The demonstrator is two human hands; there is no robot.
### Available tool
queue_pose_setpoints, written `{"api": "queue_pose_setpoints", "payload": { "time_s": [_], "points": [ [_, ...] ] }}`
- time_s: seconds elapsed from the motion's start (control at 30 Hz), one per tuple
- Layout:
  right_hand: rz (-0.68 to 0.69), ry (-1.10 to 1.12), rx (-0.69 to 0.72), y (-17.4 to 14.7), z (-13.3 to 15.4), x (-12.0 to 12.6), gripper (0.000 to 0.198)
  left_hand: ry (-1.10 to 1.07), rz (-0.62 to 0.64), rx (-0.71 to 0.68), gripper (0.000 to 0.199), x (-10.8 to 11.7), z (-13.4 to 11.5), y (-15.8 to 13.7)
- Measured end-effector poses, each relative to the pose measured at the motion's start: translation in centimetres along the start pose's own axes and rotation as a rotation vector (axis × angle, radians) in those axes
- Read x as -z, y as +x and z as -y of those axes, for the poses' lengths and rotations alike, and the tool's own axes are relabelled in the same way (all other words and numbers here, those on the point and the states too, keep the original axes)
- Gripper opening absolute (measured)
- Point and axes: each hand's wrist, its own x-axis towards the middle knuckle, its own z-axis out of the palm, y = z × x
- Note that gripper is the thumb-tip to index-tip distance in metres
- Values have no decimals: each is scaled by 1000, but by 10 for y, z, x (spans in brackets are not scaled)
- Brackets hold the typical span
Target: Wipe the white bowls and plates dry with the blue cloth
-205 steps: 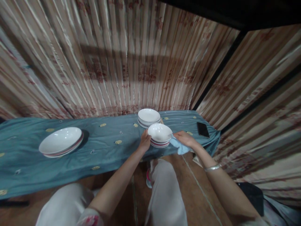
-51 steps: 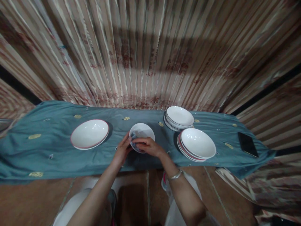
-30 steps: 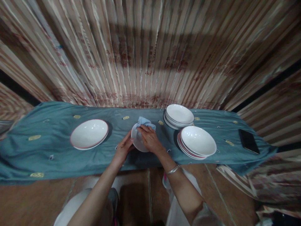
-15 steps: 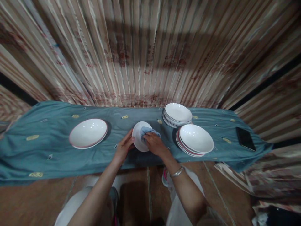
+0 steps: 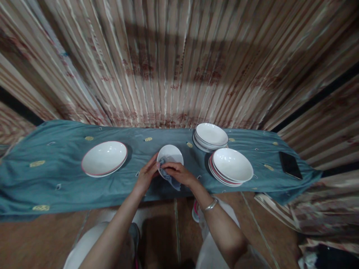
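Note:
A small white bowl (image 5: 173, 152) is in front of me at the middle of the table, its inside facing up toward me. My left hand (image 5: 148, 173) grips it by the left rim, thumb over the edge. In my right hand (image 5: 179, 172) is a crumpled blue-grey cloth (image 5: 170, 180), pressed against the near left part of the bowl's inside. One end of the cloth hangs over the near rim. The fingertips of both hands come close together at that rim.
A red-rimmed white plate stack (image 5: 105, 158) lies to the left. On the right are a stack of white dishes (image 5: 211, 134) and a nearer stack with red rims (image 5: 232, 164). A black phone (image 5: 290, 165) rests on the teal tablecloth (image 5: 64, 190). Curtains (image 5: 168, 67) hang behind.
My right hand has moved with the cloth from the bowl's right side to its near left side. The cloth now drapes over the near rim. My left hand keeps its grip.

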Motion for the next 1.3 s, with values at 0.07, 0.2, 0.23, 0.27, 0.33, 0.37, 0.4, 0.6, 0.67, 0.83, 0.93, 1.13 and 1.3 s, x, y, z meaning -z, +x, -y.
{"api": "queue_pose_setpoints", "payload": {
  "time_s": [0.07, 0.2, 0.23, 0.27, 0.33, 0.37, 0.4, 0.6, 0.67, 0.83, 0.93, 1.13, 1.3],
  "points": [
    [-45, 154, -11, 1, 3, -6, 23, 3, -13, -11, 76, 1, 1, 0],
    [-144, 338, -31, 6, 7, -13, 31, 16, -24, -11, 77, 0, 1, -1],
    [-163, 348, -17, 7, 8, -14, 33, 15, -20, -7, 77, 0, 0, -1],
    [-179, 347, 2, 9, 9, -15, 34, 12, -15, -4, 77, 0, 0, -1],
    [-210, 307, 41, 13, 11, -14, 37, 8, 1, -6, 76, -1, -1, -2],
    [-227, 272, 55, 15, 11, -13, 38, 9, 8, -9, 76, -1, -2, -2],
    [-245, 232, 66, 17, 12, -12, 40, 12, 15, -11, 76, -2, -2, -3],
    [-335, 39, 138, 25, 14, -3, 40, 16, 42, -9, 78, -4, -6, -7],
    [-355, -71, 162, 26, 14, 1, 40, 23, 46, -11, 78, -5, -8, -8],
    [-385, -375, 185, 28, 8, 11, 43, 23, 50, -7, 79, -4, -8, -8],
    [-377, -522, 166, 27, 2, 15, 44, 37, 52, -1, 81, -4, -7, -8],
    [-284, -812, 72, 11, 2, 16, 45, 33, 61, 12, 83, -2, -6, -7],
    [-181, -995, -18, 0, 9, 12, 42, 39, 56, 9, 79, -2, -6, -7]
  ]
}}
